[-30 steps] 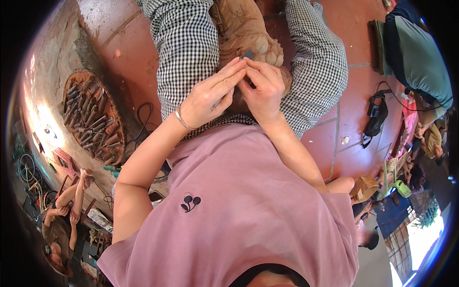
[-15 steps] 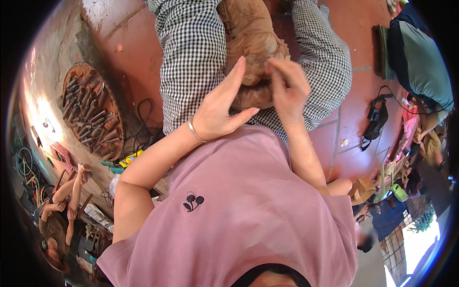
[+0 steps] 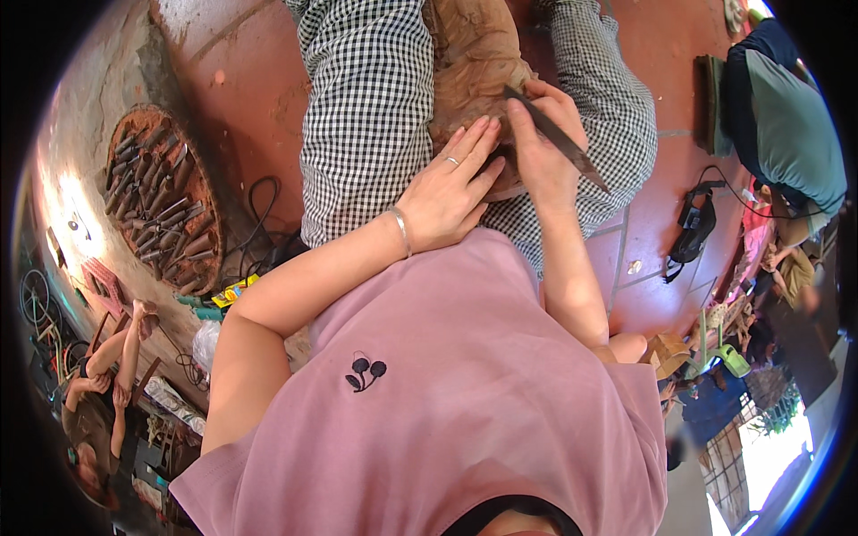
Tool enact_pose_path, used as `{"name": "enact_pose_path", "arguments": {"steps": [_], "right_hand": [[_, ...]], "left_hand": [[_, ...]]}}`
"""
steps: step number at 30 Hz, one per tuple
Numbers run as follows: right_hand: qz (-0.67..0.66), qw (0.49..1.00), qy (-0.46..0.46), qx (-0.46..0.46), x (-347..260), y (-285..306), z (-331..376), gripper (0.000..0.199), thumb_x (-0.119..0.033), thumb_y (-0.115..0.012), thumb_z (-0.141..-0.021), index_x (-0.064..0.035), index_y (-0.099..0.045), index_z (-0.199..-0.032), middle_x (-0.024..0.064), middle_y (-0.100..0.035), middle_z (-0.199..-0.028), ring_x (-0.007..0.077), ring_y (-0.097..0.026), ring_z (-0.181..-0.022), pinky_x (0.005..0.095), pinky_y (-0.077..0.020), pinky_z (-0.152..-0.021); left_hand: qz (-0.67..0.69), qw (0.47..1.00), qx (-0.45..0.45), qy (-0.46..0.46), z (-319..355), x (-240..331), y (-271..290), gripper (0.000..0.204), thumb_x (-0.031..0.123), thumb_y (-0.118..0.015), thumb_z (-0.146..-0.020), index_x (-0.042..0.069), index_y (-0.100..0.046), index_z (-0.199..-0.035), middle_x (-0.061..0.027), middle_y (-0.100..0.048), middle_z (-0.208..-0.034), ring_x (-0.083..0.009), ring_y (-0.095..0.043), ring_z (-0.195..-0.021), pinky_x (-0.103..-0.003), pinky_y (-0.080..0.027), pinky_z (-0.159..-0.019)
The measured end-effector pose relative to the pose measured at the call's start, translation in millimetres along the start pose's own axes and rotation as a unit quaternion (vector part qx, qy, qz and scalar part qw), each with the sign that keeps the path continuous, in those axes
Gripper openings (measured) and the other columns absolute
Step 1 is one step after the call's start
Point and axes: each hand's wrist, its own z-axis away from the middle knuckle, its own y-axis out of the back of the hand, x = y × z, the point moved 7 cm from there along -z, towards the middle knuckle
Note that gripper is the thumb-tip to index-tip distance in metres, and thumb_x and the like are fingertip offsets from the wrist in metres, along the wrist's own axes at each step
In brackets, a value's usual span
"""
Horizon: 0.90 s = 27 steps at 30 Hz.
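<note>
Setting: a floor of red-brown tiles (image 3: 657,210) with pale grout lines, sunlit at the upper left. A round shallow tray (image 3: 161,210) packed with dark carving tools lies on it beside loose black cables (image 3: 259,223). A black device (image 3: 693,228) with a cord lies to the right (another seated person (image 3: 782,134) beyond it). Bright daylight enters at the lower right

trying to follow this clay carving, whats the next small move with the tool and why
Probably draw the flat dark tool along the brown clay piece. The right hand grips it with its tip near the clay, and the left hand lies flat against the piece, steadying it on the lap.
</note>
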Motion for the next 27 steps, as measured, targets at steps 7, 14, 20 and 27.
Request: {"name": "enact_pose_path", "arguments": {"steps": [7,14,20,27], "right_hand": [[0.044,0.999,0.000,0.016,-4,-9,-3,0.015,-0.007,-0.076,-0.079,-0.0005,-0.067,-0.088,0.0163,-0.061,-0.111,0.0333,-0.060,-0.103,0.0417,-0.0501,-0.089],[0.063,0.997,0.041,-0.005,-7,-13,1,0.014,-0.008,-0.075,-0.078,-0.0011,-0.068,-0.089,0.0170,-0.061,-0.120,0.0349,-0.059,-0.107,0.0429,-0.0491,-0.092],[0.070,0.997,0.035,0.018,-13,-13,-4,0.012,-0.006,-0.072,-0.078,-0.0013,-0.067,-0.088,0.0160,-0.063,-0.114,0.0352,-0.062,-0.102,0.0423,-0.0513,-0.088],[0.133,0.989,0.059,0.039,-30,4,-1,0.015,-0.015,-0.074,-0.063,-0.0105,-0.067,-0.076,0.0166,-0.061,-0.114,0.0358,-0.062,-0.098,0.0437,-0.0537,-0.080]], "left_hand": [[0.015,1.000,0.016,-0.009,0,-2,-2,0.057,0.010,-0.071,-0.079,0.000,-0.058,-0.134,-0.0301,-0.026,-0.157,-0.0457,-0.021,-0.149,-0.054,-0.023,-0.122],[0.011,1.000,0.014,0.003,2,-3,-3,0.055,0.009,-0.071,-0.079,0.001,-0.060,-0.132,-0.0296,-0.027,-0.157,-0.0454,-0.022,-0.149,-0.055,-0.025,-0.121],[0.010,1.000,0.012,-0.009,2,-7,0,0.053,0.010,-0.070,-0.080,0.001,-0.060,-0.131,-0.0299,-0.027,-0.157,-0.0465,-0.023,-0.148,-0.055,-0.026,-0.120],[-0.015,0.998,0.043,-0.042,1,3,-1,0.040,0.009,-0.071,-0.081,-0.004,-0.065,-0.118,-0.0347,-0.037,-0.149,-0.0520,-0.033,-0.142,-0.058,-0.029,-0.118]]}}
